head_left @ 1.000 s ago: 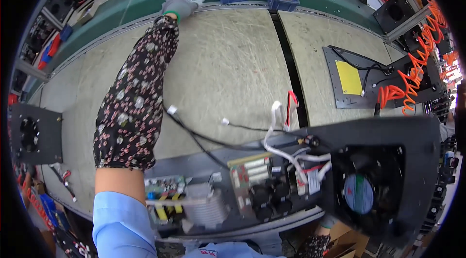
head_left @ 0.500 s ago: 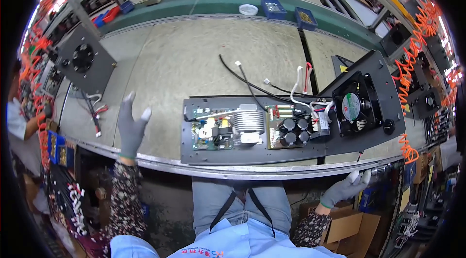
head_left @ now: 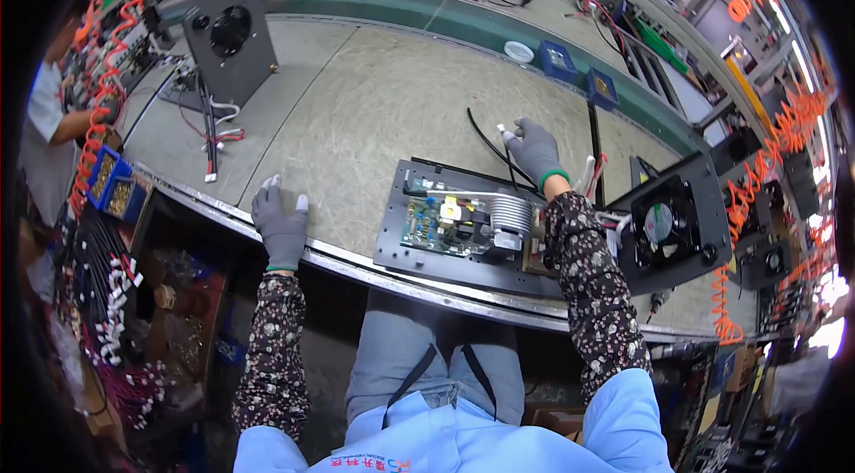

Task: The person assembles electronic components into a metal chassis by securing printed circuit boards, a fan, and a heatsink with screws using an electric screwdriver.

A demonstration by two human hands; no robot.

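A dark grey metal chassis (head_left: 392, 237) lies on the bench in front of me. It carries a green circuit board (head_left: 423, 222), a silver ribbed coil (head_left: 510, 222) and an upright panel with a black fan (head_left: 663, 231). My right hand (head_left: 536, 152), in a grey glove, reaches over the chassis. Its fingertips close on a thin black cable near its white connector (head_left: 502, 127). My right forearm hides part of the board and wiring. My left hand (head_left: 281, 228), also gloved, rests at the bench's front edge, left of the chassis, fingers apart and holding nothing.
Another fan panel (head_left: 230, 41) with loose wires (head_left: 212, 134) stands at the left. At the back are blue bins (head_left: 558, 61) and a white round dish (head_left: 518, 52). Orange coiled hoses (head_left: 735, 206) hang on both sides. A co-worker's arm (head_left: 76, 124) shows far left.
My right hand has come up from below the bench's front edge to the cable behind the chassis. My left hand has lowered toward the bench edge. The view has shifted.
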